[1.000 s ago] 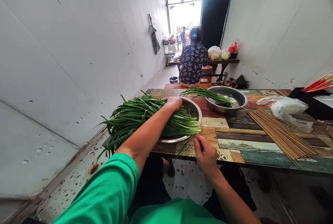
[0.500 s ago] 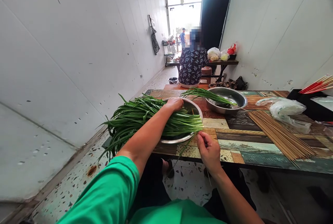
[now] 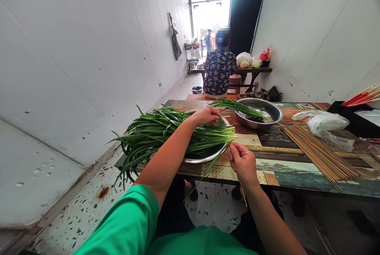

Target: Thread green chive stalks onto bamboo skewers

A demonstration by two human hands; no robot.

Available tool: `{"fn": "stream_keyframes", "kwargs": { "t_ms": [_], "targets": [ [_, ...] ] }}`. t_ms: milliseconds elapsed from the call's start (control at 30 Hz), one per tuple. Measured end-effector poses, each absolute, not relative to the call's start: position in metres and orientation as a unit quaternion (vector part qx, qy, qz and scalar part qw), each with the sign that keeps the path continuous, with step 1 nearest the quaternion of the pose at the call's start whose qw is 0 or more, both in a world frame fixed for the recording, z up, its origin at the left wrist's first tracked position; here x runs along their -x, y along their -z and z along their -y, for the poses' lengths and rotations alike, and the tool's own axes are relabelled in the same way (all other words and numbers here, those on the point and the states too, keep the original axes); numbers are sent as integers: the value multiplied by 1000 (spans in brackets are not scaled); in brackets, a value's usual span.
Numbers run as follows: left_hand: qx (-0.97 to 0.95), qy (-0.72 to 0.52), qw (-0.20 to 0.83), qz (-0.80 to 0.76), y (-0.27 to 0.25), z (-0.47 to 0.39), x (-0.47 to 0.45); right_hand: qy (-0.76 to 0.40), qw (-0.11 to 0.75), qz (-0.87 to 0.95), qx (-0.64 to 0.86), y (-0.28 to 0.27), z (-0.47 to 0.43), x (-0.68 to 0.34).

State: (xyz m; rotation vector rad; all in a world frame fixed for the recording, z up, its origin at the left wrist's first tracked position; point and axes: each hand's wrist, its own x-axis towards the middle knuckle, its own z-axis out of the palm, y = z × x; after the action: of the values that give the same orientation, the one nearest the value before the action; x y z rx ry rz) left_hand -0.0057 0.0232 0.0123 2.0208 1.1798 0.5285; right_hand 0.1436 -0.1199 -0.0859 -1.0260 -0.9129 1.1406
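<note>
Because greens [image 3: 160, 128] are aligned, presumably for easy picking, a stalk [image 3: 225, 117] is pinched by the left hand [image 3: 205, 115], a skewer [image 3: 244, 195] and leaf [image 3: 211, 166] by the right hand [image 3: 244, 163], fingers closed.

Patterned table [image 3: 267, 164] with bowls [image 3: 258, 125], skewers [image 3: 322, 158]
</note>
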Motion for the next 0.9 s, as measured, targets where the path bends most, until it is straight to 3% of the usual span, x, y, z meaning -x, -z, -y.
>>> {"fn": "stream_keyframes", "kwargs": {
  "t_ms": [300, 900],
  "targets": [
    [-771, -231, 401, -437, -10, -22, 8, -491, 633, 391, 453, 86, 120, -141],
    [-792, -229, 377, -422, -15, -17, 13, -480, 632, 387, 469, 78, 123, -138]
  ]
}}
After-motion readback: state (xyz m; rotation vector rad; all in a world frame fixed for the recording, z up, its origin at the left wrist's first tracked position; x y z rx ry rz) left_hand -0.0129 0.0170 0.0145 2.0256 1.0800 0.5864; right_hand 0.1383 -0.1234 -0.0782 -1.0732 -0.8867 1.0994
